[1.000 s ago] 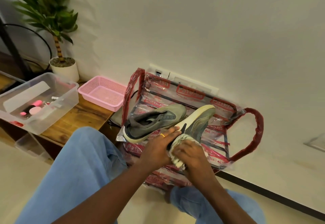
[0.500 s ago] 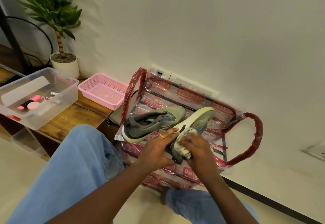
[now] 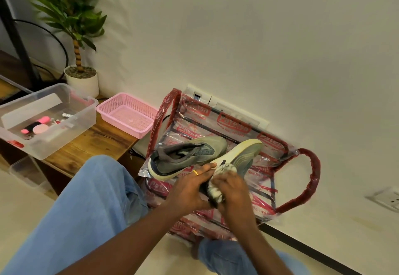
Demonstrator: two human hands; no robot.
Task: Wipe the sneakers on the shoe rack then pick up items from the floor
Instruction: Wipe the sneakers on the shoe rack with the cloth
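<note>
A plain cream wall (image 3: 259, 47) meets a pale floor (image 3: 26, 210) here, and the person is crouched low against it in blue jeans. The left hand (image 3: 190, 190) grips the heel end of a grey-green sneaker (image 3: 244, 158), one ringed finger laid out along the edge of the sole. The right hand (image 3: 232, 190) is curled round a bunched, grubby white cloth (image 3: 216, 192) and presses it to the shoe's side, right beside the left.

What matters is how that shoe lies. It is tipped on edge with its length running from the hands up and away to the right, toe towards the wall. From where I stand, the unwiped stretch looks to be beyond the right hand, so the stroke should go outward, heel to toe, with the left hand bracing.

A second sneaker (image 3: 185, 155) lies flat just left of it, both on a clear bag (image 3: 280, 151) printed in red. Further left stand a pink basket (image 3: 127, 112) and a clear box (image 3: 49, 136) on a wooden bench (image 3: 95, 143), with a potted plant (image 3: 79, 80) behind.
</note>
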